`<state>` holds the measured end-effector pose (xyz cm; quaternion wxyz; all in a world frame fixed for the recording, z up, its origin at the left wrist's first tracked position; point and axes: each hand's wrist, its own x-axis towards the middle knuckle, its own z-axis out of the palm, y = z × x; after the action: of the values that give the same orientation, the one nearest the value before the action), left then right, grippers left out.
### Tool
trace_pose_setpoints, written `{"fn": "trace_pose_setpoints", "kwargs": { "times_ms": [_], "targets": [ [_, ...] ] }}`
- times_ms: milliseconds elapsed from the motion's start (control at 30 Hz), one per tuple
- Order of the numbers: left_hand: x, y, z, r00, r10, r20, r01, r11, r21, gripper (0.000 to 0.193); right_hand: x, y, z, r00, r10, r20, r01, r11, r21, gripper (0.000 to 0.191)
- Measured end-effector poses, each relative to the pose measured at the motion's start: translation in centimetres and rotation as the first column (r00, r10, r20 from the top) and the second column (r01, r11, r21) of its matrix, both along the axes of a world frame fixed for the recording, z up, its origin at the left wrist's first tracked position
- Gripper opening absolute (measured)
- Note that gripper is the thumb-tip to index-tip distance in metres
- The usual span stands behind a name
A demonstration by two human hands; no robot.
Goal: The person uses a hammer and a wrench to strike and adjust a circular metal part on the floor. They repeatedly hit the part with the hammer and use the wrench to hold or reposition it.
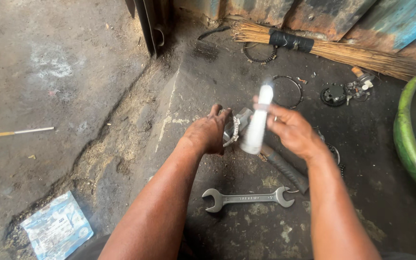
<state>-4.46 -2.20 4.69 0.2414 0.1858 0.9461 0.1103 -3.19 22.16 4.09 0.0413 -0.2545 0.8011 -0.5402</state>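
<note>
We've got the white tube [257, 123] gripped upright in our right hand [292, 131], blurred. Left hand [210, 132] is closed round a metal part [234, 129] w/ a toothed ring, just beside the tube. Below on the oily floor [208, 67]: a double-ended spanner [249, 198], a dark tool handle [285, 168].

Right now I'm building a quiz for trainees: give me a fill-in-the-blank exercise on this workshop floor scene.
1. The right hand holds a white ____ tube.
2. The left hand grips a toothed metal part with its palm facing ____.
3. The silver double-ended ____ lies on the floor between the forearms.
4. The straw ____ lies along the wall.

Missing: plastic; down; spanner; broom
</note>
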Motion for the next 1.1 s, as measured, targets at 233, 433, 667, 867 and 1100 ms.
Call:
{"fn": "trace_pose_setpoints", "kwargs": {
  "times_ms": [233,433,667,867,1100],
  "targets": [
    [0.1,0.6,0.2,0.997,0.034,0.067,-0.035,0.999,0.019,0.146,1.1,-0.9,1.1,0.876,-0.214,0.432,0.261,0.964,-0.053,0.025],
    [0.0,0.3,1.3,0.987,0.157,0.045,-0.158,0.987,0.022,0.128,0.2,-2.8,2.9,0.782,-0.344,0.520,0.142,0.910,0.389,0.041],
    [1.1,0.0,-0.4,0.989,0.100,-0.104,-0.095,0.994,0.057,0.126,2.7,-3.1,2.0,0.836,-0.501,0.224,0.335,0.790,0.514,0.026],
    [1.4,-0.7,-0.6,0.985,0.130,-0.115,-0.129,0.991,0.021,0.137,1.6,-5.7,-1.5,0.891,-0.442,0.105,0.304,0.752,0.585,0.028],
    [0.8,-0.4,0.4,0.963,0.268,-0.033,-0.262,0.957,0.127,0.144,0.2,-6.2,-4.6,0.788,-0.532,0.310,0.492,0.847,0.202,0.032]
  ]
}}
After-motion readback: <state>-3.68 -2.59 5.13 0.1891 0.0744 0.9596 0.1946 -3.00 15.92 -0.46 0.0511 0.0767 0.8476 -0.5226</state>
